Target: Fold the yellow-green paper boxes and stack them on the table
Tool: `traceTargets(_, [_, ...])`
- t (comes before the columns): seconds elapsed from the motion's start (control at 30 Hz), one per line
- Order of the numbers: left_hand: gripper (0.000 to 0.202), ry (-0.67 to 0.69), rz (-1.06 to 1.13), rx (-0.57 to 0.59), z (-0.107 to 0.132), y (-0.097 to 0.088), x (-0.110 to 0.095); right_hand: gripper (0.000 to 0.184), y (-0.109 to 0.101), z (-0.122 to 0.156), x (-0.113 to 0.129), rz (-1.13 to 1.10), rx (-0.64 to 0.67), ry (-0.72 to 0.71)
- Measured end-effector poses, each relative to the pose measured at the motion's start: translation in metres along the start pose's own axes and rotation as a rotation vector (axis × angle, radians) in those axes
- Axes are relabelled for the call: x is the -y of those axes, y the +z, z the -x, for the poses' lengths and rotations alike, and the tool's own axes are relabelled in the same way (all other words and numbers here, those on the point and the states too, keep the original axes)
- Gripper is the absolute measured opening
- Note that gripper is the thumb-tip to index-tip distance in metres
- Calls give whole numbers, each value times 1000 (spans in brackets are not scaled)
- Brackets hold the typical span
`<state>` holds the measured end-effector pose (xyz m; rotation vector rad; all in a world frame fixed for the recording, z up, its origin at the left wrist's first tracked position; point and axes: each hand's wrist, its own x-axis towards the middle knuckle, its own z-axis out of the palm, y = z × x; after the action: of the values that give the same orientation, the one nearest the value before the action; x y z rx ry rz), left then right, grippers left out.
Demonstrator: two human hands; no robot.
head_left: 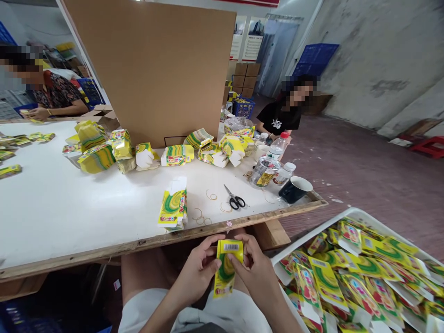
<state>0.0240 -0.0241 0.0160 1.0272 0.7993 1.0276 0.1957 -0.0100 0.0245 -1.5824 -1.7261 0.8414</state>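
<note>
Between my two hands, above my lap, is a small yellow-and-green carton [227,273] with a barcode near its upper end. My left hand [199,270] grips its left edge with thumb and fingers. On the opposite edge, my right hand [255,263] holds it, the thumb lying across the front. The carton looks flat and narrow. Just beyond, near the table's front edge, lies a stack of flat yellow cartons [172,206]. To my right a white bin [352,212] is heaped with similar cartons [367,270], some with white flaps sticking out.
Scissors [236,201] and several rubber bands [199,216] lie on the white table [86,203]. Bottles [277,148], a clear jar [264,172] and a dark mug [294,188] stand at its right corner. Carton bundles [177,155] line a tall cardboard sheet [156,69]. Two people sit nearby.
</note>
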Motion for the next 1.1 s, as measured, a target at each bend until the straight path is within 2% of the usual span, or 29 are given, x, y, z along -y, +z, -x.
traceTargets(0.27, [58, -10, 29, -34, -4, 1, -3, 34, 3, 0, 1, 113, -39, -26])
traceTargets(0.5, [54, -25, 10, -34, -4, -2, -1, 34, 7, -2, -4, 158, -23, -38])
traceTargets(0.73, [57, -35, 16, -9, -3, -2, -1, 38, 2, -1, -6, -6, 85, -13])
traceTargets(0.9, [51, -39, -44, -43, -3, 1, 1, 35, 2, -3, -5, 31, 55, 43])
traceTargets(1.03, [50, -44, -21, -69, -5, 0, -5, 34, -3, -5, -8, -205, 113, -31])
traceTargets(1.1, [47, -58, -10, -66, -6, -1, -7, 32, -6, -5, -11, -330, 91, -53])
